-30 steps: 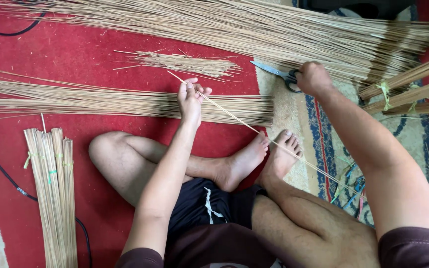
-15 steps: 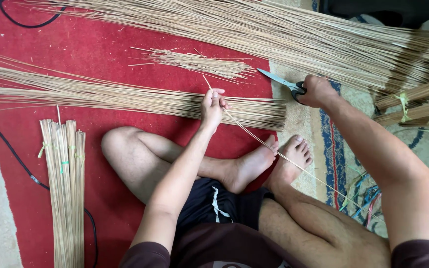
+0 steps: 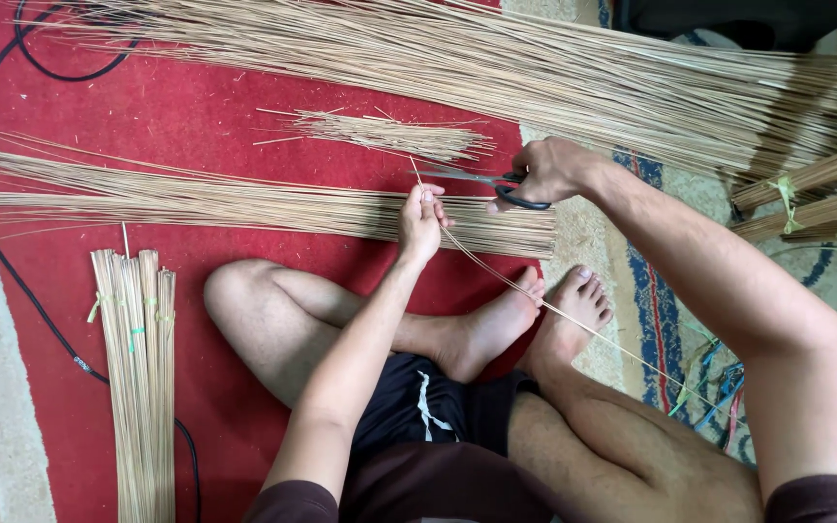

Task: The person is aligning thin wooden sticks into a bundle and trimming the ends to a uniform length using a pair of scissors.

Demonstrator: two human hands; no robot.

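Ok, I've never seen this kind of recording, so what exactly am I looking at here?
There is no machine: a camera worn on a person's head looks down at their own two bare hands. They sit cross-legged on a red carpet. The left hand pinches one long thin stick that runs back over their feet. The right hand holds dark-handled scissors, blades pointing at the stick's upper end. Around them lie long spreads of loose sticks, a small heap of short trimmings, a tied bundle at the left, and a black cable.
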